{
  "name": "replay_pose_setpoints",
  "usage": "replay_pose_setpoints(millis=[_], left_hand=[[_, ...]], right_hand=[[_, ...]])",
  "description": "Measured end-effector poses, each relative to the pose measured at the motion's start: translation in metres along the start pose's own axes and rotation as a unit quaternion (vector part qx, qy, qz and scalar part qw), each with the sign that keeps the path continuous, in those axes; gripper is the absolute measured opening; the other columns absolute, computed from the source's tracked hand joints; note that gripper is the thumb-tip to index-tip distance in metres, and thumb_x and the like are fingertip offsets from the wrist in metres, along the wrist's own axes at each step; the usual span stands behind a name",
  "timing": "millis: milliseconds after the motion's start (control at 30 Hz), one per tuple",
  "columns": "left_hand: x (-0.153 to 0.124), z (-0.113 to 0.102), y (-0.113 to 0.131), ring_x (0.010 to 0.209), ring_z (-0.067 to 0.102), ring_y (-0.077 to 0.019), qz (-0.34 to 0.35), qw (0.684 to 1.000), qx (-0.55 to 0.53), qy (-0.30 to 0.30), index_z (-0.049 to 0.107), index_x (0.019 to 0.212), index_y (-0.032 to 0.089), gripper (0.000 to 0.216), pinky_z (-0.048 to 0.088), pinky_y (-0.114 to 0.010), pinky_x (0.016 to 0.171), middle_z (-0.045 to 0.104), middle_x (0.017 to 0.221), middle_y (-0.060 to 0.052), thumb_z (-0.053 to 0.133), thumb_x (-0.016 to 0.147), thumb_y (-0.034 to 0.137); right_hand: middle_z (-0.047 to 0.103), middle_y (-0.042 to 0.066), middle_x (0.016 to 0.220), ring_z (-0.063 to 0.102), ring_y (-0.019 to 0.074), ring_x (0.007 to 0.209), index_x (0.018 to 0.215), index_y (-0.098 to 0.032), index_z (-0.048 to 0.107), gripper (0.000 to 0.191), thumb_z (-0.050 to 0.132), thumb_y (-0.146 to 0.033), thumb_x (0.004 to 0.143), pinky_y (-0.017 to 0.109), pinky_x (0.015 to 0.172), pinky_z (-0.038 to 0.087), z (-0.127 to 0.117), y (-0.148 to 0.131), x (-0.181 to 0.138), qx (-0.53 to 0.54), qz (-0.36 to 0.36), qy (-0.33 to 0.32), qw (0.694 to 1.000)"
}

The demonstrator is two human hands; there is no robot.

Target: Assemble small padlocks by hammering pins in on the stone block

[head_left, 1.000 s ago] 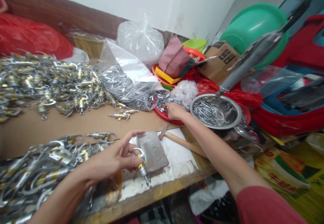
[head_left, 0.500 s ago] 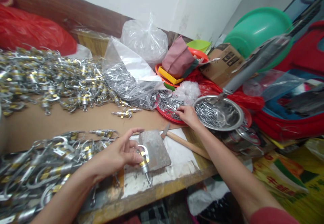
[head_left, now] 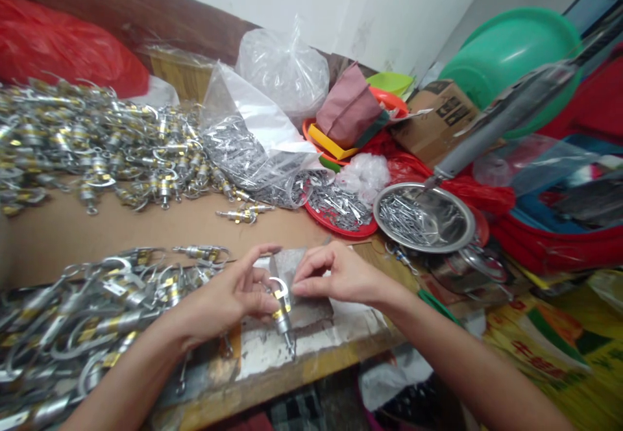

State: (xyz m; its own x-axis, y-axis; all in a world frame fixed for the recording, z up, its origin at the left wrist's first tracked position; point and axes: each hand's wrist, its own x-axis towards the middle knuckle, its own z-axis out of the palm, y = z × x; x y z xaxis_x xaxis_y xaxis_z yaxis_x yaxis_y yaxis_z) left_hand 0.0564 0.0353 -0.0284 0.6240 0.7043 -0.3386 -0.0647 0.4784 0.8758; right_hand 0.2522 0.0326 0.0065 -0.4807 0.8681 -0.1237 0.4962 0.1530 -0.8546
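My left hand [head_left: 228, 298] pinches a small silver and brass snap hook [head_left: 281, 306] and holds it upright against the edge of a grey metal block [head_left: 296, 275] near the table's front edge. My right hand [head_left: 335, 275] rests on that block with its fingertips pinched at the top of the hook; whatever small piece it holds is too small to see. A heap of the same hooks [head_left: 87, 314] lies just left of my left hand.
A larger heap of hooks [head_left: 97, 145] covers the back left on brown cardboard. A clear bag of small metal parts [head_left: 243, 152], a red tray of parts [head_left: 341, 213] and a steel bowl of pins [head_left: 423, 217] sit behind the block. Green basin, boxes and bags crowd the right.
My right hand has come back from the red tray to the block and now pinches at the hook in my left hand. The left hand has barely moved.
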Motion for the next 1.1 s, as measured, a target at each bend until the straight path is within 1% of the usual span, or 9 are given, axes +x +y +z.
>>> replay_pose_setpoints(millis=[200,333,400,467,600,700,833,900,1100], left_hand=[[-0.001,0.001,-0.001,0.067,0.055,-0.0139,0.008,1.0,0.014,-0.001,0.029,0.127,0.02,0.079,0.045,-0.028,0.059,0.059,0.079,0.001,0.072,0.06,0.017],[-0.001,0.001,-0.001,0.066,0.055,-0.0135,0.008,1.0,0.009,-0.002,0.03,0.127,0.02,0.078,0.046,-0.028,0.059,0.06,0.078,0.001,0.072,0.061,0.017],[-0.001,0.001,-0.002,0.064,0.055,-0.0127,0.01,1.0,0.004,-0.002,0.031,0.127,0.02,0.078,0.045,-0.027,0.058,0.06,0.076,0.002,0.072,0.061,0.017],[-0.001,0.0,-0.002,0.063,0.055,-0.0122,0.011,1.0,-0.001,-0.003,0.031,0.128,0.02,0.079,0.045,-0.026,0.058,0.06,0.075,0.002,0.072,0.061,0.016],[0.0,-0.001,-0.004,0.062,0.055,-0.0117,0.013,1.0,-0.01,-0.005,0.03,0.129,0.02,0.08,0.045,-0.025,0.057,0.06,0.074,0.002,0.072,0.061,0.015],[0.0,-0.001,-0.005,0.062,0.054,-0.0112,0.016,1.0,-0.018,-0.01,0.031,0.129,0.02,0.08,0.044,-0.024,0.056,0.06,0.072,0.003,0.072,0.062,0.014],[0.001,-0.002,-0.005,0.059,0.053,-0.01,0.016,0.999,-0.026,-0.014,0.03,0.129,0.02,0.079,0.042,-0.022,0.054,0.059,0.07,0.004,0.072,0.062,0.013],[0.001,-0.002,-0.004,0.059,0.053,-0.0105,0.015,1.0,-0.024,-0.009,0.03,0.129,0.019,0.08,0.043,-0.023,0.054,0.059,0.07,0.003,0.071,0.061,0.013],[-0.001,0.001,-0.002,0.062,0.055,-0.0118,0.005,1.0,-0.01,0.009,0.032,0.129,0.019,0.081,0.044,-0.025,0.058,0.059,0.072,0.003,0.073,0.059,0.014]], right_hand=[[0.067,0.002,0.063,0.055,0.0112,0.057,0.071,-0.012,0.072,0.005,0.068,-0.015,0.068,0.021,0.055,0.041,0.014,-0.002,0.004,-0.035,0.058,0.018,0.998],[0.068,0.001,0.066,0.058,0.0112,0.059,0.071,-0.013,0.071,0.004,0.067,-0.013,0.071,0.021,0.057,0.044,0.017,-0.002,-0.003,-0.012,0.033,0.044,0.998],[0.068,0.001,0.067,0.06,0.0119,0.063,0.07,-0.015,0.07,0.007,0.065,-0.01,0.072,0.022,0.061,0.046,0.02,0.0,-0.009,-0.04,-0.021,0.086,0.995],[0.068,0.002,0.068,0.061,0.0125,0.065,0.07,-0.015,0.069,0.012,0.06,-0.008,0.075,0.022,0.063,0.048,0.025,0.005,-0.015,-0.091,-0.109,0.133,0.981],[0.07,0.01,0.081,0.064,0.0153,0.076,0.082,-0.011,0.067,0.022,0.047,-0.002,0.08,0.025,0.068,0.052,0.035,0.017,-0.022,-0.205,-0.315,0.195,0.906],[0.071,0.011,0.086,0.066,0.0166,0.081,0.088,-0.011,0.065,0.025,0.043,-0.002,0.084,0.026,0.07,0.055,0.04,0.018,-0.025,-0.286,-0.374,0.218,0.855],[0.071,0.012,0.082,0.068,0.0181,0.08,0.081,-0.01,0.064,0.028,0.037,-0.009,0.091,0.027,0.071,0.057,0.046,0.009,-0.031,-0.356,-0.399,0.225,0.815],[0.071,0.013,0.081,0.069,0.0188,0.08,0.078,-0.009,0.063,0.032,0.034,-0.008,0.091,0.027,0.074,0.057,0.049,0.003,-0.034,-0.386,-0.391,0.227,0.804],[0.072,0.013,0.079,0.071,0.0191,0.078,0.087,-0.007,0.063,0.035,0.028,-0.005,0.091,0.027,0.072,0.058,0.074,-0.011,-0.043,-0.432,-0.285,0.268,0.812]])
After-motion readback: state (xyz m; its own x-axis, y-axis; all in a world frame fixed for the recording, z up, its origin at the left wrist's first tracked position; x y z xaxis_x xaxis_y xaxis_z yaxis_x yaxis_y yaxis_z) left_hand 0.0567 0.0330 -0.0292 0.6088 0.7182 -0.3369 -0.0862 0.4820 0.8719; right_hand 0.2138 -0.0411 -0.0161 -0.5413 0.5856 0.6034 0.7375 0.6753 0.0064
